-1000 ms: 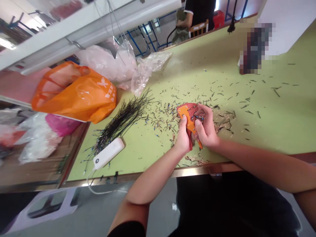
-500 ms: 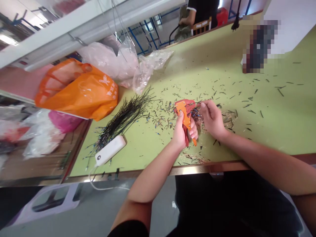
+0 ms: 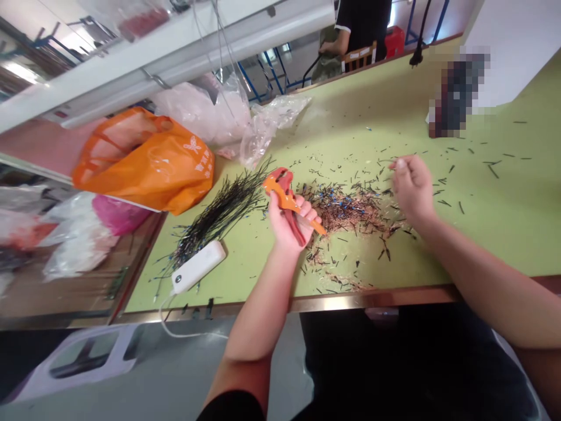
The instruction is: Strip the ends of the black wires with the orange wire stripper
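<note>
Over the desk [image 3: 245,280], my left hand [image 3: 286,231] grips the orange-red tool [image 3: 284,200], fingers wrapped round its handles. Its head juts past my thumb, pointing away from me, near the bundle [image 3: 223,207] of black wires on the left. Well apart, my right hand [image 3: 412,187] pinches a thin wire [image 3: 384,161] at the fingertips, one end poking left. Scraps [image 3: 342,204] heaped between both hands.

Open air between hands [image 3: 287,231] [image 3: 414,190], orange bag [image 3: 162,169] blocking left
</note>
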A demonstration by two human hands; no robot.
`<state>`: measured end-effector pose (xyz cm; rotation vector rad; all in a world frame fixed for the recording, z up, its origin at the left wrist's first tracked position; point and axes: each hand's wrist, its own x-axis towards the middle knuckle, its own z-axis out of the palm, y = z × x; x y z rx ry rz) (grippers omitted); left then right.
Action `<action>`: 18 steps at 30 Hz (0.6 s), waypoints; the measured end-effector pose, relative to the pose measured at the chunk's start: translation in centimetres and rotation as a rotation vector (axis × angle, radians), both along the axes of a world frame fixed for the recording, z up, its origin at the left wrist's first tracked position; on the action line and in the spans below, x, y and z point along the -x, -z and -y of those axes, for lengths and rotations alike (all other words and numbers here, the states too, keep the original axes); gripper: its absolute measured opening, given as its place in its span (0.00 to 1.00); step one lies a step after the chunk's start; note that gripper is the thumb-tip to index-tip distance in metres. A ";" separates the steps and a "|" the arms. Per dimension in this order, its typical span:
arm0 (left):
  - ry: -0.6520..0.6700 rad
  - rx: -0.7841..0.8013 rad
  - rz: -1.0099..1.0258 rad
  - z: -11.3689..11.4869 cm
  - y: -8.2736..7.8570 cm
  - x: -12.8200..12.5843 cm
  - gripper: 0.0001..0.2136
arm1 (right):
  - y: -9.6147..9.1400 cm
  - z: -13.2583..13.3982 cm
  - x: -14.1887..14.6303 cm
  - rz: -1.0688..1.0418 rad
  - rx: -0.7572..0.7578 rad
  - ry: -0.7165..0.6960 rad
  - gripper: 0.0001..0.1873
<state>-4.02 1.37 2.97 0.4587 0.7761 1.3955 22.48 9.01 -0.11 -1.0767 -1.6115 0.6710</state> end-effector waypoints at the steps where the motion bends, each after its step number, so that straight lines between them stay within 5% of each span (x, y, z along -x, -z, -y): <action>1: 0.048 0.015 -0.018 0.0 0.0 -0.2 0.35 | 0.0 0.3 0.5 -0.046 0.067 0.001 0.24; 6: 0.305 0.045 -0.060 0.6 0.7 -1.9 0.35 | -0.4 2.6 3.8 -0.140 0.160 -0.318 0.27; 11: 0.455 0.038 -0.043 1.3 1.1 -2.5 0.35 | 0.1 2.8 4.8 -0.214 0.153 -0.390 0.25; 18: 0.643 -0.019 -0.007 2.0 1.7 -2.8 0.37 | -0.1 3.6 5.2 -0.340 0.332 -0.556 0.21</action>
